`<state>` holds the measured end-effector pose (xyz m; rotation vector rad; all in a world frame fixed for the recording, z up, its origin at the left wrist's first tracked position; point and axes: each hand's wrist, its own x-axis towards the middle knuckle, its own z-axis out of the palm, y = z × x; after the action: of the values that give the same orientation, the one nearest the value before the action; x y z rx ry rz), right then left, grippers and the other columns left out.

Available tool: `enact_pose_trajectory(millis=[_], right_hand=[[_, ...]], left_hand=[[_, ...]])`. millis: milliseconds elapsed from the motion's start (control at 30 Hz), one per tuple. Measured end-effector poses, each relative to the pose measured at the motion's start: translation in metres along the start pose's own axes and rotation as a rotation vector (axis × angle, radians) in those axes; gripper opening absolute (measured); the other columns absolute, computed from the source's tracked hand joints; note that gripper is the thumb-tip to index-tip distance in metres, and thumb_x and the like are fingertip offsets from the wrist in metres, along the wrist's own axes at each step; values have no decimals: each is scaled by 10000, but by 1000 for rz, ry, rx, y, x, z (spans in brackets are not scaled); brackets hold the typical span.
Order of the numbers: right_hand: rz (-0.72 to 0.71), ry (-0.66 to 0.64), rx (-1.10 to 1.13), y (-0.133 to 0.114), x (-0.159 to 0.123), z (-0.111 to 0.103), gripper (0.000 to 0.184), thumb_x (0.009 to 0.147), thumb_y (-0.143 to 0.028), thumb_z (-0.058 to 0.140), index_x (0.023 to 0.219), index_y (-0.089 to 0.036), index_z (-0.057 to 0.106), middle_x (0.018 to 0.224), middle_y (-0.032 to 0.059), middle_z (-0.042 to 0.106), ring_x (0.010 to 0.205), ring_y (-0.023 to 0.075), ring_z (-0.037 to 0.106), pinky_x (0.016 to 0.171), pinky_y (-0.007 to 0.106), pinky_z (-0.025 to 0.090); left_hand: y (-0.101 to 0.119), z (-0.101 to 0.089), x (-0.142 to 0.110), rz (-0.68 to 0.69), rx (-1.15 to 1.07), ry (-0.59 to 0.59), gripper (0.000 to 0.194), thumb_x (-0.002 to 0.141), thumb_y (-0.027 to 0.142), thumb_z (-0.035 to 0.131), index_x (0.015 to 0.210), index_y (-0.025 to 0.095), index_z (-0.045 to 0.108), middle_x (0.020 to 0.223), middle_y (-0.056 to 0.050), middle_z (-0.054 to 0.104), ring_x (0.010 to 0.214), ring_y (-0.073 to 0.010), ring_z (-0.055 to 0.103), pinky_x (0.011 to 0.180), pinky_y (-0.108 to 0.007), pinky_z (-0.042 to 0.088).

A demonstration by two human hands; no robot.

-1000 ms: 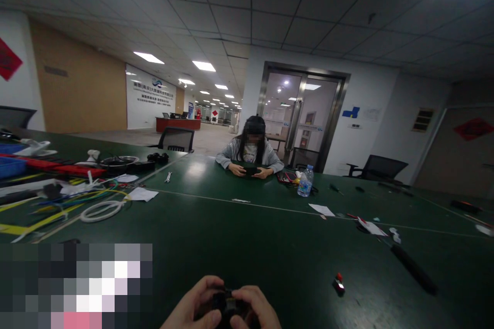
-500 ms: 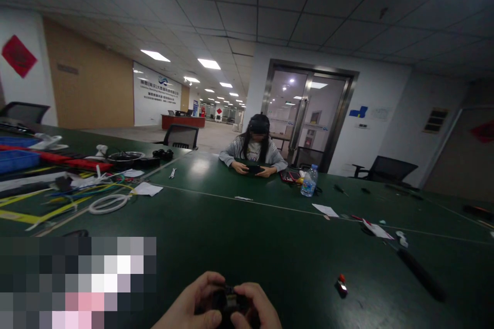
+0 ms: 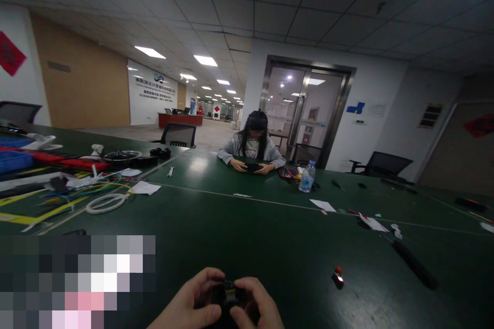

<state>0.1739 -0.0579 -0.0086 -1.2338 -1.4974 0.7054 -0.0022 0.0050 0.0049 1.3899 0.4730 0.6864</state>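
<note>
At the bottom middle of the head view, a small black object with a lighter patch on it [image 3: 230,295] is held between both hands. My left hand [image 3: 193,300] wraps its left side, with the index finger along the top and the thumb at the near side. My right hand [image 3: 258,303] grips the opposite side in the same way, thumb at the near edge. Fingers cover much of the object, and its exact kind cannot be made out. To the right of my hands, a small red and dark piece [image 3: 338,277] lies on the green table [image 3: 185,246].
Across the table sits a person [image 3: 251,143] holding a dark object. A water bottle [image 3: 307,177] stands beside them. Coiled white cable [image 3: 106,204], papers and blue bins [image 3: 15,161] lie left; a dark-handled tool [image 3: 415,263] lies right. Pixelation hides the lower left.
The view has tilted and turned slightly, so the room and table items sit a little higher and further left. Both hands keep their grip on the black object, fingers nearly unchanged.
</note>
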Motion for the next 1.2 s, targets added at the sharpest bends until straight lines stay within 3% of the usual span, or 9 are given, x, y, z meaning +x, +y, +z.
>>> enact_pose_trajectory(millis=[200,367,533,733,867,1000,1100,1200], right_hand=[[84,-64,-62,-8,-1,-6,342,680,-198,618,1015,-266,603,929,35,637,741,199,595,658,286,459],[-2,-97,-89,-7,-1,-10,323,702,-242,636,1022,-279,611,1144,69,575,979,251,569,777,324,460],[-63,-109,-103,-2,2,-11,230,741,-280,616,970,-257,632,1112,87,584,1033,254,555,871,357,433],[-14,-132,-71,5,2,-9,187,724,-255,627,910,-241,632,1122,92,572,1071,261,524,906,373,399],[72,-47,63,5,5,-9,228,735,-397,617,879,-223,649,1110,98,586,1030,269,547,886,372,404],[194,204,278,-1,8,-8,446,668,-576,624,903,-198,646,984,96,651,921,266,591,808,360,445],[240,369,374,-5,10,-10,470,624,-600,650,861,-194,649,855,71,676,878,258,599,773,349,461],[289,483,453,1,12,-16,479,591,-586,686,879,-205,643,862,60,684,874,254,609,766,350,466]], left_hand=[[5,1,-3,-37,59,25,527,603,492,722,1012,221,530,960,-59,694,924,-265,596,788,-373,370],[10,3,-5,-44,89,39,506,614,490,713,998,210,542,919,-44,692,872,-236,601,745,-338,377],[11,5,-3,-44,78,46,534,586,484,736,995,207,533,923,-49,681,879,-236,594,747,-340,375],[9,6,-3,-15,64,27,517,594,468,736,990,210,525,943,-56,669,895,-235,583,759,-351,376],[5,5,-3,-30,107,32,514,606,472,722,998,209,517,933,-56,668,850,-223,587,722,-339,376],[-3,-2,-1,-34,128,19,511,634,471,698,1032,222,495,977,-56,658,871,-235,590,717,-341,375],[-9,-6,0,-43,133,22,497,658,457,683,1054,236,480,1022,-59,646,912,-254,586,742,-359,375],[-10,-8,-1,-55,130,36,511,649,475,679,1054,238,479,1036,-69,645,916,-266,584,751,-368,375]])
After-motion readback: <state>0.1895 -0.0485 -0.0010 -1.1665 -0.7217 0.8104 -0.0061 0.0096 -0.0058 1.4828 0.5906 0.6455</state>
